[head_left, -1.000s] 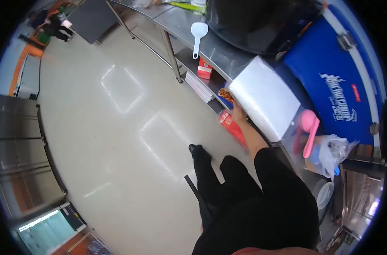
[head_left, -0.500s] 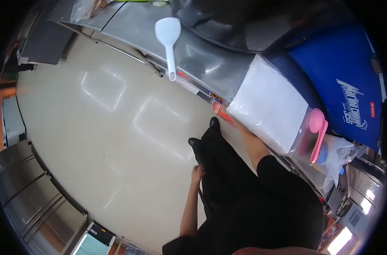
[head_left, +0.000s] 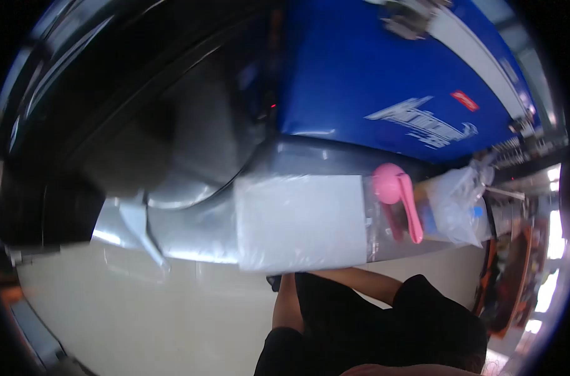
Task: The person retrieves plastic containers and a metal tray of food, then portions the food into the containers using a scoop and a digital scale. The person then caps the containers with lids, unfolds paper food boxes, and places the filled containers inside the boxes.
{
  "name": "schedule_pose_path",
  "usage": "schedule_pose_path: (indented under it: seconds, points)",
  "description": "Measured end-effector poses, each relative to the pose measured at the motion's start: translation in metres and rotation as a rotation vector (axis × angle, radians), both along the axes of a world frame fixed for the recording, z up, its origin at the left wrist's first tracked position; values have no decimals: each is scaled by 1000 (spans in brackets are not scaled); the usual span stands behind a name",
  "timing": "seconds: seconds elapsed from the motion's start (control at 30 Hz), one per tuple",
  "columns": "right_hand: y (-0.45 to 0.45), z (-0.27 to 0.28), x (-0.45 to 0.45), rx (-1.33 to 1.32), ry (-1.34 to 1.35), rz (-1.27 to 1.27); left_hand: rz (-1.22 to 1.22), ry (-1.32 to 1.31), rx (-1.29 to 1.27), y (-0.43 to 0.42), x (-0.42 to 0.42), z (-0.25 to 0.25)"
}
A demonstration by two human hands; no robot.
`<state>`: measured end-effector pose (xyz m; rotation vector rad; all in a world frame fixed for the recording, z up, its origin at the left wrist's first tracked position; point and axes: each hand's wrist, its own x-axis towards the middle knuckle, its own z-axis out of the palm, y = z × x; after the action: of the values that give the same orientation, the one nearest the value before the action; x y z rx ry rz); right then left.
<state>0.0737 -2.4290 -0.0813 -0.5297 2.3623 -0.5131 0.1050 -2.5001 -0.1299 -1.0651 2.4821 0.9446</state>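
Note:
Both my forearms reach forward under the front edge of the steel counter [head_left: 191,241], and my hands are hidden below it. Just above them on the counter lies a stack of white sheets [head_left: 304,219] in clear plastic wrap. To its right is a pink scoop [head_left: 388,185] with its handle pointing toward me. A white rice paddle [head_left: 134,219] lies farther left, its handle sticking out past the counter edge. What my hands touch or hold cannot be seen.
A large dark round vessel [head_left: 172,94] fills the back left. Behind the sheets stands a blue cooler-like box [head_left: 341,75] with white lettering. A clear plastic bag [head_left: 457,203] rests at the right end. Pale floor [head_left: 191,319] shows below the counter.
My view has swung round to face the counter squarely. My left arm has come forward from beside my leg to the counter edge. My left hand, visible before, is now hidden.

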Motion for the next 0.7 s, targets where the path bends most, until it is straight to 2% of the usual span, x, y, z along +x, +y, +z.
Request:
schedule_pose_path:
  seconds: [0.23, 0.53, 0.63, 0.7]
  points:
    - [17, 8, -2, -60, -70, -45, -55, 10, -51, 19, -4, 3]
    - [27, 44, 1, -139, -81, -24, -128, 56, -30, 19, -11, 8]
    - [19, 69, 6, -150, -18, 53, -141, 77, -13, 12, -8, 12]
    - [26, 117, 6, -117, 43, 139, -144, 99, 13, 8, -7, 15]
